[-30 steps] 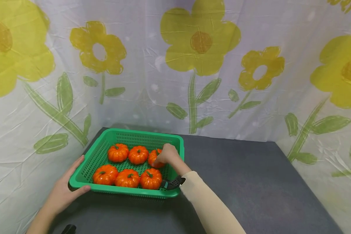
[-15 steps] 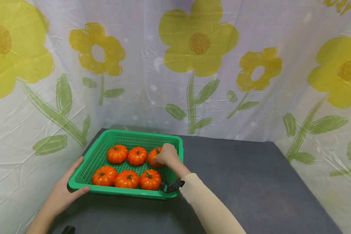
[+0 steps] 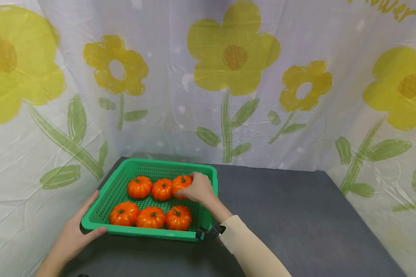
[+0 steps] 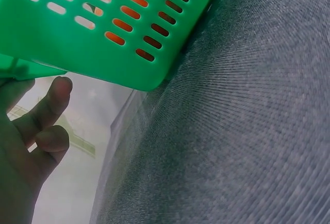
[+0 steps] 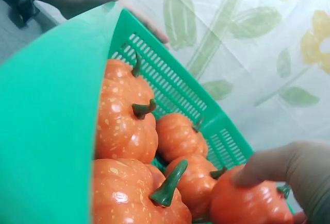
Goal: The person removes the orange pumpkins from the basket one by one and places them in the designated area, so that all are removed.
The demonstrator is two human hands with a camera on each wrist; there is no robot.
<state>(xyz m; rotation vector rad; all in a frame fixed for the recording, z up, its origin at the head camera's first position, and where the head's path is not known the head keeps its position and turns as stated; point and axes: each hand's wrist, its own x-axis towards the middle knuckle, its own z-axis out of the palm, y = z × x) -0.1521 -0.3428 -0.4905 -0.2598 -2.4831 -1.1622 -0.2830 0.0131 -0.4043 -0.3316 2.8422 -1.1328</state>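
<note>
A green plastic basket with slotted walls holds several small orange pumpkins, set in two rows. At its left corner my left hand grips the rim, thumb along the near edge; the left wrist view shows curled fingers below the rim. My right hand reaches in over the right side and holds the back-right pumpkin between thumb and fingers. That pumpkin touches or nearly touches the back-middle pumpkin. In the right wrist view the thumb presses on the held pumpkin.
The basket stands at the left of a dark grey table, which stretches away to the right. A pale curtain printed with yellow flowers encloses the back and sides. A black wrist strap sits by the basket's near-right corner.
My right hand has shifted the back-right pumpkin slightly left, toward the back-middle one, and more of it shows. The left hand keeps its place on the basket. The head view has tilted up a little.
</note>
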